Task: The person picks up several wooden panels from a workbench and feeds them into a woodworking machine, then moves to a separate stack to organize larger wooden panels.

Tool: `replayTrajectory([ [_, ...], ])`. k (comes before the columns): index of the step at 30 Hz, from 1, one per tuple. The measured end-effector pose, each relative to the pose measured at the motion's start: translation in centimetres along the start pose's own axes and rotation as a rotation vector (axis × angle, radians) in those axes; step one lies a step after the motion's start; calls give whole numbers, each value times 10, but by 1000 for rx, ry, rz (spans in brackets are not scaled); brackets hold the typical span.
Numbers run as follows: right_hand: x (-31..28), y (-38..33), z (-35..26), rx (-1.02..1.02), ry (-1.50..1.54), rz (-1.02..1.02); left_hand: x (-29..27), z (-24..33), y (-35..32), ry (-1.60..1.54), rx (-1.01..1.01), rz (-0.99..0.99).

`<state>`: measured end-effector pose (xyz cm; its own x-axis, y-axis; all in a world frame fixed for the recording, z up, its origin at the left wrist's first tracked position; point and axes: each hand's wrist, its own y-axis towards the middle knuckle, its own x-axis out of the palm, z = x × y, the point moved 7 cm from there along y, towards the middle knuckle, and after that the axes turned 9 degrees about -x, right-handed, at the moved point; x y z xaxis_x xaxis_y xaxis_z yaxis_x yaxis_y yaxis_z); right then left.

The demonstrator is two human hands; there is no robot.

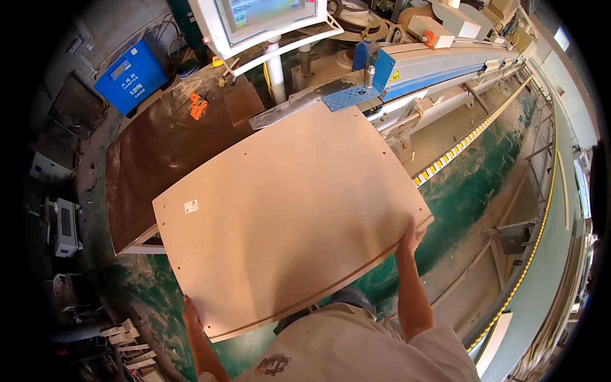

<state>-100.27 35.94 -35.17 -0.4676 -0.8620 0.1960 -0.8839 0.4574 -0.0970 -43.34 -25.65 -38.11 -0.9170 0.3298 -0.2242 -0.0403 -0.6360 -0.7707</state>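
A large light-brown wooden panel (pixel 289 210) spans the middle of the view in front of my body. Small drilled holes dot its surface near the edges, a groove runs along its near edge, and a white label (pixel 191 205) is stuck on its left part. My left hand (pixel 192 313) grips the panel's near left corner, with most of its fingers hidden underneath. At the near right corner my right hand (pixel 410 240) is closed around the edge, thumb on top. The panel's far edge meets a metal ledge (pixel 286 109) and a blue perforated plate (pixel 350 97) of a long machine.
A brown table (pixel 153 149) bearing an orange tool (pixel 198 106) stands at left, partly under the panel. Beyond are a blue cabinet (pixel 132 73) and a screen (pixel 264 16) on a post. A yellow-and-white conveyor strip (pixel 468 140) runs far right. Wood strips (pixel 130 347) lie lower left.
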Motion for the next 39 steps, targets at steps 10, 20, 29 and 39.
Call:
replayTrajectory([
  [10,-17,83,-9,-43,12,-19,80,-7,-45,-37,-97,8],
  [20,-35,190,-19,-13,-37,12,182,-23,-82,-134,-42,-214],
  [29,-55,176,7,153,67,-55,247,-17,-108,265,-3,-205],
  [39,7,-231,64,528,188,-282,306,-7,-110,800,242,-653],
])
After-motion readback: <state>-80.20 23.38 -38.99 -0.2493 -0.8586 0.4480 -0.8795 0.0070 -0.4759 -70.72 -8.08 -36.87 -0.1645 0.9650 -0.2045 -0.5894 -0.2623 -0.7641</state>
